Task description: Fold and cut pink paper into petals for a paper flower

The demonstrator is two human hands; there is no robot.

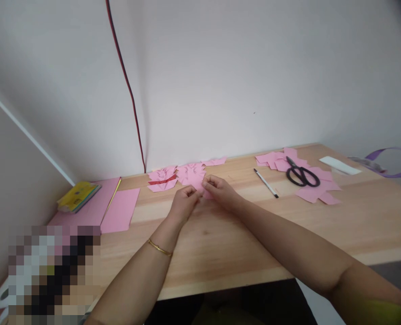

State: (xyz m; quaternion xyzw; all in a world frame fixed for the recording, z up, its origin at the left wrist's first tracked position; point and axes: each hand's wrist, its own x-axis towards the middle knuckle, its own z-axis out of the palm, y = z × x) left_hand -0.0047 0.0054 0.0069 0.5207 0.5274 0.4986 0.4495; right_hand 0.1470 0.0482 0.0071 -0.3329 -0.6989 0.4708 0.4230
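Observation:
Between my two hands is a small piece of pink paper [197, 183], partly hidden by the fingers. My left hand [184, 204] pinches its lower left side, thumb and fingers pressed together. From the right, my right hand [219, 189] pinches the same piece with closed fingertips. Just behind them, along the wall, lie creased pink paper pieces [188, 172]. Farther left are more folded pink pieces [163, 184], with a red strip [161, 180] across them.
Right of my hands lie a black-and-white pen [266, 183], black-handled scissors [301, 175] on pink cut-outs [317, 189], a white strip [339, 165] and a purple ribbon [394, 174]. At left are pink sheets [119, 212], a yellow pack [77, 197] and a thin yellow stick [112, 198].

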